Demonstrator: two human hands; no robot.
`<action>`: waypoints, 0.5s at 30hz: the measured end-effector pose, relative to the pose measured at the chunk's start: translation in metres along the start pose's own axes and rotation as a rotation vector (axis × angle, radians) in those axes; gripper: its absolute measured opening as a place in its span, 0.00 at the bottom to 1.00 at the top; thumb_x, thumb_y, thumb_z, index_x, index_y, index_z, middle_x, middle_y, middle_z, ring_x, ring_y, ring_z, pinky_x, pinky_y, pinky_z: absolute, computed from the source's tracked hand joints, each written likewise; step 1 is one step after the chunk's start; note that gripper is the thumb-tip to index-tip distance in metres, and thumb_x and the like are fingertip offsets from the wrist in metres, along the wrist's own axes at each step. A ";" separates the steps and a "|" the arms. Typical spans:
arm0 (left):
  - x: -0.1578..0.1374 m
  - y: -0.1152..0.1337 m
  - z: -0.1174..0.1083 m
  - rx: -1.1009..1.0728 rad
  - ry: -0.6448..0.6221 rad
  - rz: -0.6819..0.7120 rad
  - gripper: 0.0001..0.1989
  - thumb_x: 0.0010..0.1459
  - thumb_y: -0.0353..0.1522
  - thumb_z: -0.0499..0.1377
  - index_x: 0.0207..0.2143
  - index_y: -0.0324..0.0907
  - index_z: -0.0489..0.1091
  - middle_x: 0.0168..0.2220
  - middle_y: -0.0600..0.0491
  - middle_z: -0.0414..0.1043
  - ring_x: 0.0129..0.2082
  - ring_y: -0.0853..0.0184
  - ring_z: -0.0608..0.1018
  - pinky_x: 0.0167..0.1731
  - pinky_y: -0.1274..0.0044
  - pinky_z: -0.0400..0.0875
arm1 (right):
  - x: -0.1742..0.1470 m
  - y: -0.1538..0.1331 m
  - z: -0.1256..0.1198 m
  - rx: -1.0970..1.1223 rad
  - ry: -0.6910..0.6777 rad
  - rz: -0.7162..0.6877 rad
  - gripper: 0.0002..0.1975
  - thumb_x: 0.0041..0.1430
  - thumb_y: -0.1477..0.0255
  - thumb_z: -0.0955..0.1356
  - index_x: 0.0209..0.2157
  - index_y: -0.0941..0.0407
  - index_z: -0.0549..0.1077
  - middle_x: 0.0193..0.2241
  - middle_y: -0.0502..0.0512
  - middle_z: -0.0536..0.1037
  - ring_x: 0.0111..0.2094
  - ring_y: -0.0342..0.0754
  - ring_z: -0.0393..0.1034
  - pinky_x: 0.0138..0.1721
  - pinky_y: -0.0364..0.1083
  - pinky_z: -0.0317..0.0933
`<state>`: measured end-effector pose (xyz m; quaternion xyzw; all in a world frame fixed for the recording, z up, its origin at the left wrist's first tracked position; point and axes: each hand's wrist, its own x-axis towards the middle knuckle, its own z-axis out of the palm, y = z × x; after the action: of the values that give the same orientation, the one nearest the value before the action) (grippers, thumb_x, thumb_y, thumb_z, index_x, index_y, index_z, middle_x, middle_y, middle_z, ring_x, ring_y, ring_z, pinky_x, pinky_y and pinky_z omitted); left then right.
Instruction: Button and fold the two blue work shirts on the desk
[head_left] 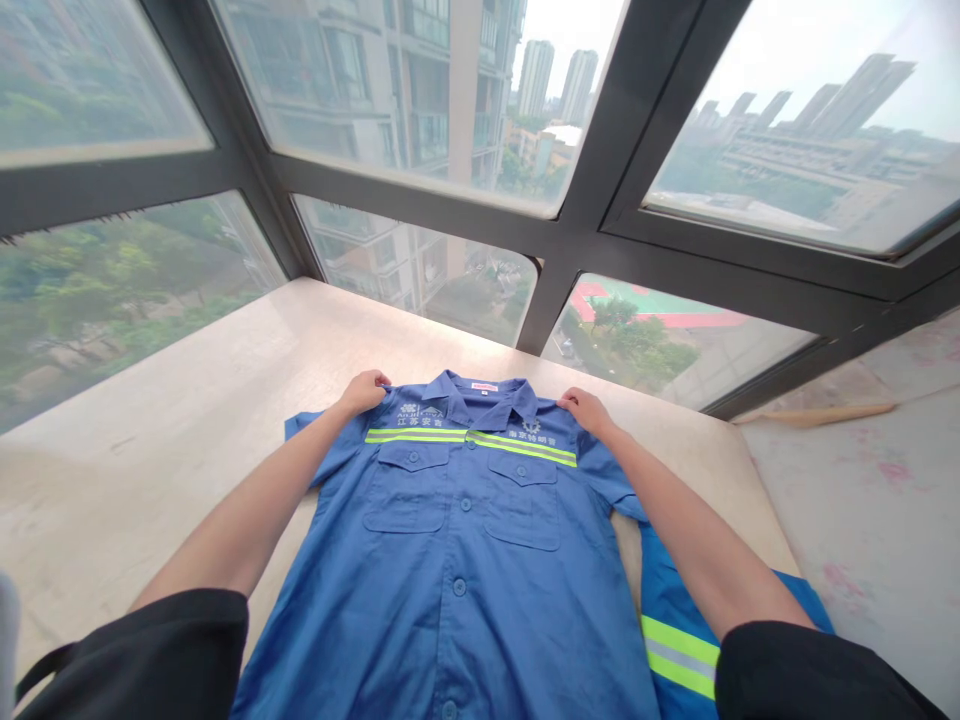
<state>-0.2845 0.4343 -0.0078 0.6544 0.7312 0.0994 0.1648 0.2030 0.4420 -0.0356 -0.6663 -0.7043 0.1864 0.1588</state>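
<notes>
A blue short-sleeved work shirt lies spread out, front side up and buttoned, its collar towards the window. It has a yellow-green and grey stripe across the chest, white lettering and two flap pockets. My left hand is closed on the cloth at the shoulder on the left, its fingertips pinching the edge. At the opposite shoulder, my right hand pinches the cloth between thumb and fingers. Partly beneath the shirt and my right forearm lies another blue garment with a wide yellow-green and grey band.
The shirt rests on a pale window ledge. Dark window frames with glass panes rise behind and to the left. On the right stands a wall with faded floral paper, a strip of it peeling near the ledge corner.
</notes>
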 end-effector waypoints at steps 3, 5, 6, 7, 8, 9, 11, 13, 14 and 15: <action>0.000 -0.005 0.000 -0.015 0.007 0.006 0.13 0.52 0.31 0.54 0.37 0.40 0.77 0.39 0.48 0.79 0.41 0.62 0.79 0.40 0.78 0.70 | 0.000 0.008 -0.003 0.045 0.000 -0.007 0.08 0.55 0.65 0.68 0.27 0.55 0.72 0.26 0.51 0.76 0.30 0.48 0.69 0.32 0.43 0.59; -0.001 -0.008 0.000 -0.028 0.006 0.030 0.15 0.55 0.37 0.54 0.38 0.40 0.77 0.39 0.47 0.79 0.41 0.62 0.79 0.40 0.77 0.70 | 0.000 0.013 -0.005 0.071 -0.009 -0.010 0.10 0.54 0.63 0.68 0.26 0.55 0.72 0.25 0.51 0.76 0.29 0.48 0.69 0.32 0.44 0.60; -0.001 -0.010 -0.001 -0.035 0.004 0.059 0.17 0.55 0.40 0.55 0.39 0.40 0.77 0.39 0.47 0.79 0.40 0.62 0.79 0.40 0.77 0.70 | 0.001 0.015 -0.006 0.103 -0.023 -0.016 0.11 0.54 0.61 0.69 0.27 0.55 0.73 0.25 0.51 0.76 0.29 0.48 0.70 0.32 0.44 0.61; -0.001 -0.012 -0.001 -0.041 -0.001 0.098 0.19 0.54 0.42 0.56 0.40 0.40 0.77 0.39 0.47 0.79 0.40 0.62 0.79 0.40 0.77 0.70 | 0.001 0.018 -0.007 0.149 -0.043 -0.024 0.12 0.52 0.60 0.69 0.28 0.55 0.73 0.25 0.51 0.77 0.29 0.47 0.70 0.32 0.44 0.62; -0.001 -0.014 -0.002 -0.046 -0.011 0.141 0.21 0.52 0.44 0.57 0.40 0.40 0.77 0.38 0.47 0.79 0.39 0.62 0.79 0.40 0.77 0.71 | 0.001 0.021 -0.008 0.203 -0.068 -0.033 0.13 0.50 0.60 0.70 0.29 0.56 0.74 0.26 0.52 0.77 0.30 0.47 0.71 0.32 0.44 0.63; -0.001 -0.017 -0.003 -0.048 -0.028 0.183 0.21 0.51 0.46 0.58 0.39 0.40 0.77 0.38 0.48 0.78 0.39 0.62 0.78 0.40 0.77 0.71 | 0.002 0.024 -0.010 0.257 -0.096 -0.038 0.14 0.48 0.60 0.72 0.30 0.56 0.75 0.26 0.52 0.78 0.30 0.47 0.71 0.33 0.44 0.64; -0.002 -0.024 -0.007 -0.042 -0.079 0.234 0.20 0.48 0.46 0.59 0.36 0.41 0.78 0.36 0.48 0.78 0.38 0.61 0.78 0.39 0.77 0.71 | 0.002 0.032 -0.013 0.325 -0.150 -0.037 0.16 0.42 0.61 0.74 0.31 0.57 0.76 0.26 0.52 0.78 0.30 0.47 0.71 0.33 0.44 0.65; -0.004 -0.032 -0.011 -0.016 -0.137 0.225 0.20 0.46 0.45 0.60 0.37 0.42 0.78 0.34 0.50 0.78 0.36 0.61 0.78 0.37 0.77 0.71 | 0.002 0.040 -0.018 0.309 -0.190 -0.030 0.18 0.39 0.62 0.76 0.31 0.57 0.77 0.25 0.51 0.77 0.29 0.47 0.70 0.32 0.44 0.65; -0.005 -0.036 -0.014 0.005 -0.156 0.208 0.20 0.45 0.43 0.60 0.38 0.43 0.77 0.33 0.51 0.78 0.35 0.61 0.79 0.36 0.77 0.70 | 0.002 0.044 -0.020 0.278 -0.211 -0.030 0.18 0.39 0.61 0.76 0.31 0.57 0.77 0.24 0.50 0.76 0.28 0.46 0.70 0.31 0.43 0.64; -0.007 -0.040 -0.016 0.032 -0.163 0.182 0.20 0.45 0.42 0.60 0.40 0.43 0.77 0.33 0.52 0.78 0.35 0.61 0.79 0.35 0.77 0.70 | 0.002 0.048 -0.022 0.236 -0.231 -0.032 0.17 0.39 0.61 0.75 0.31 0.57 0.77 0.23 0.49 0.76 0.27 0.46 0.69 0.29 0.43 0.63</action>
<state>-0.3269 0.4238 -0.0064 0.7267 0.6543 0.0485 0.2036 0.2552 0.4468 -0.0389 -0.6059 -0.7015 0.3408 0.1570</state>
